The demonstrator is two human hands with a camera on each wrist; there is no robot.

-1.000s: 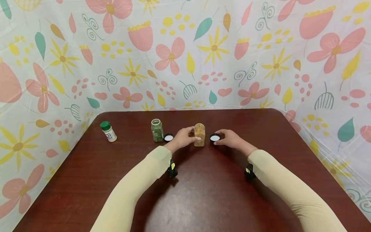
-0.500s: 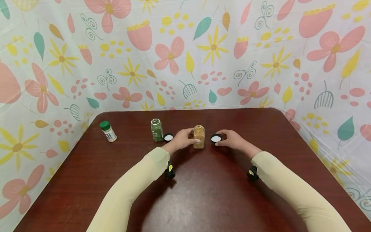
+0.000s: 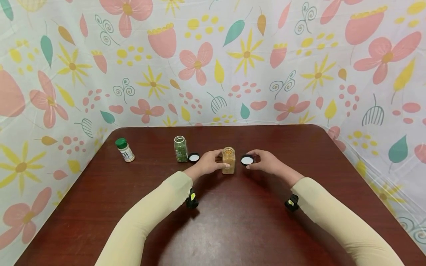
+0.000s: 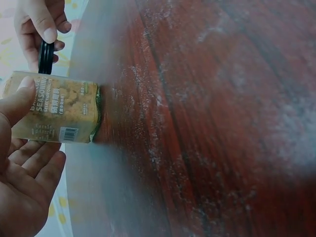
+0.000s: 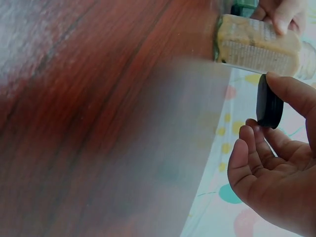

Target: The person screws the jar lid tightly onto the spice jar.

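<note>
My left hand [image 3: 209,162] grips a clear square seasoning jar [image 3: 228,166] filled with yellowish powder, thumb on one face and fingers round the other side. Its mouth is uncapped, and its printed label [image 4: 54,101] reads "seasoning" in the left wrist view. To the right of the jar, my right hand [image 3: 264,162] pinches a black lid [image 5: 269,102] by its edge between thumb and fingers. The lid's white inner face [image 3: 247,160] points up toward the head camera. A small gap separates lid and jar in the head view.
Left of the jar stands an uncapped jar of green flakes [image 3: 181,149], with another black lid [image 3: 194,157] lying white side up beside it. A green-capped shaker bottle [image 3: 125,150] stands farther left on the dark wooden table [image 3: 219,229]. A floral curtain [image 3: 213,66] hangs behind.
The seasoning jar has come slightly toward the person in my left hand. My right hand keeps hold of the lid, which has shifted only a little.
</note>
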